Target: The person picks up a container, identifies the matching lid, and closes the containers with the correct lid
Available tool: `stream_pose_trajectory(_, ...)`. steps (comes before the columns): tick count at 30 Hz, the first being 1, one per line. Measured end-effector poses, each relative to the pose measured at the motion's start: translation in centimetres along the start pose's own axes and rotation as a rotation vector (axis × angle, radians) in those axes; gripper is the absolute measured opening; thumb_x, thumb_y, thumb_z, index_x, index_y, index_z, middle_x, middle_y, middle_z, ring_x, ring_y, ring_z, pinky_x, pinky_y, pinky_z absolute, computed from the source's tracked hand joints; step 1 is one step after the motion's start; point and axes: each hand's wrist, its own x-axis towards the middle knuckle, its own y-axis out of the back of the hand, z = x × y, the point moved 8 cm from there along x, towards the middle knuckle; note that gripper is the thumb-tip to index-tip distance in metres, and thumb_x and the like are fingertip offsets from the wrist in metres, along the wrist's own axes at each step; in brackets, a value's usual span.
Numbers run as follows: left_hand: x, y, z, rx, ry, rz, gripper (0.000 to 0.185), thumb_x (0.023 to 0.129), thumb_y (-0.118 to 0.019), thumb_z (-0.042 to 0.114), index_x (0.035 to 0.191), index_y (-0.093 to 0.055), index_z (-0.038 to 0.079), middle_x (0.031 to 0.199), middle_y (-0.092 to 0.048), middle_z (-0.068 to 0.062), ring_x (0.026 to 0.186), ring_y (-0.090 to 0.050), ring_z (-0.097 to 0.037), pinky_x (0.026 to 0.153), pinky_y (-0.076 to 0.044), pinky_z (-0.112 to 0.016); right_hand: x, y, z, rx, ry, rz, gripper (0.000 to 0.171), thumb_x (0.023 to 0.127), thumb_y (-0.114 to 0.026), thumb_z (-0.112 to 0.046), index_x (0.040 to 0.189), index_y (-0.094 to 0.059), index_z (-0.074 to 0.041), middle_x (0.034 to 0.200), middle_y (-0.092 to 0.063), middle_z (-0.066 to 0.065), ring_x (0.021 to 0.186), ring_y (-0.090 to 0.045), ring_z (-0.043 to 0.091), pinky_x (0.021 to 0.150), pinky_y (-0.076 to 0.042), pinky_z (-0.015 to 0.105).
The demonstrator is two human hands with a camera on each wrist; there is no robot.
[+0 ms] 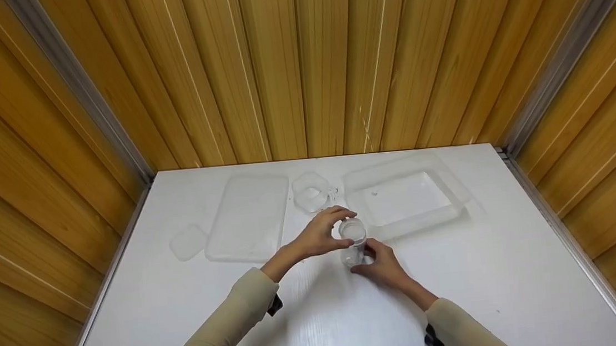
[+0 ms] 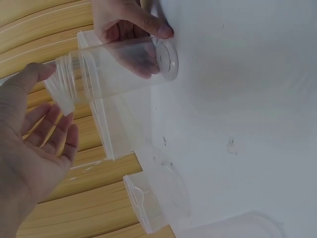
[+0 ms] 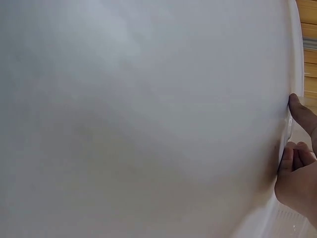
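A clear plastic jar [image 1: 352, 242] stands on the white table [image 1: 309, 318] between both hands. My left hand [image 1: 325, 231] curls over its top, thumb and fingers around the ribbed clear lid [image 2: 62, 91]. My right hand [image 1: 378, 264] grips the jar's lower body from the near right. The left wrist view shows the jar [image 2: 116, 72] lying across the frame, its base [image 2: 168, 57] at the table and the right hand [image 2: 130, 29] wrapped round it. The right wrist view has only the curled fingers [image 3: 296, 161] at the right edge against the white table.
A large clear tray [image 1: 458, 196] sits behind the jar to the right. A flat rectangular lid [image 1: 248, 217] lies to the left, with a small square lid [image 1: 187, 242] beside it. A small clear container [image 1: 309, 192] stands at the back. Wooden walls enclose the table.
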Motion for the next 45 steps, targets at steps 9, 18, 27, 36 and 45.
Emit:
stream_pose_trajectory(9, 0.0, -0.5, 0.2, 0.009, 0.023, -0.021, 0.056, 0.08, -0.079, 0.019, 0.131, -0.059, 0.007, 0.131, -0.06, -0.008, 0.122, -0.054, -0.021, 0.104, -0.045, -0.038, -0.1, 0.1, 0.1, 0.002, 0.0, 0.005, 0.056, 0.068, -0.086, -0.01, 0.117, -0.06, -0.004, 0.119, -0.065, 0.015, 0.114, -0.061, 0.031, 0.099, -0.048, 0.046)
stream_pose_trajectory(18, 0.0, -0.5, 0.4, 0.019, -0.003, -0.008, 0.056, 0.08, -0.079, 0.018, 0.131, -0.058, 0.009, 0.132, -0.059, -0.006, 0.123, -0.053, -0.021, 0.105, -0.044, -0.036, 0.0, 0.2, 0.0, -0.007, 0.014, 0.008, 0.056, 0.068, -0.087, -0.011, 0.117, -0.06, -0.005, 0.119, -0.065, 0.014, 0.114, -0.062, 0.031, 0.098, -0.049, 0.046)
stream_pose_trajectory(27, -0.2, -0.4, 0.3, 0.05, -0.037, 0.096, 0.061, 0.074, -0.083, 0.025, 0.129, -0.06, 0.012, 0.132, -0.059, -0.005, 0.125, -0.048, -0.022, 0.104, -0.039, -0.047, 0.1, 0.2, 0.2, 0.0, 0.004, -0.001, 0.058, 0.068, -0.087, -0.012, 0.119, -0.059, -0.004, 0.121, -0.064, 0.014, 0.115, -0.061, 0.031, 0.099, -0.049, 0.045)
stream_pose_trajectory(36, -1.1, -1.4, -1.2, 0.002, 0.118, 0.235, 0.07, 0.067, -0.087, 0.04, 0.124, -0.062, 0.009, 0.116, -0.063, -0.004, 0.112, -0.054, -0.021, 0.091, -0.039, -0.039, -0.1, 0.1, 0.0, -0.008, 0.008, 0.007, 0.056, 0.067, -0.087, -0.01, 0.116, -0.06, -0.004, 0.116, -0.066, 0.013, 0.113, -0.062, 0.031, 0.097, -0.051, 0.043)
stream_pose_trajectory(45, -1.0, -1.3, -1.3, -0.053, 0.119, 0.235, 0.06, 0.069, -0.087, 0.033, 0.12, -0.065, 0.01, 0.117, -0.064, -0.005, 0.111, -0.055, -0.023, 0.093, -0.04, -0.042, -0.1, 0.0, -0.1, 0.033, 0.025, 0.008, 0.056, 0.068, -0.087, -0.009, 0.117, -0.06, -0.004, 0.119, -0.065, 0.015, 0.114, -0.061, 0.033, 0.098, -0.05, 0.046)
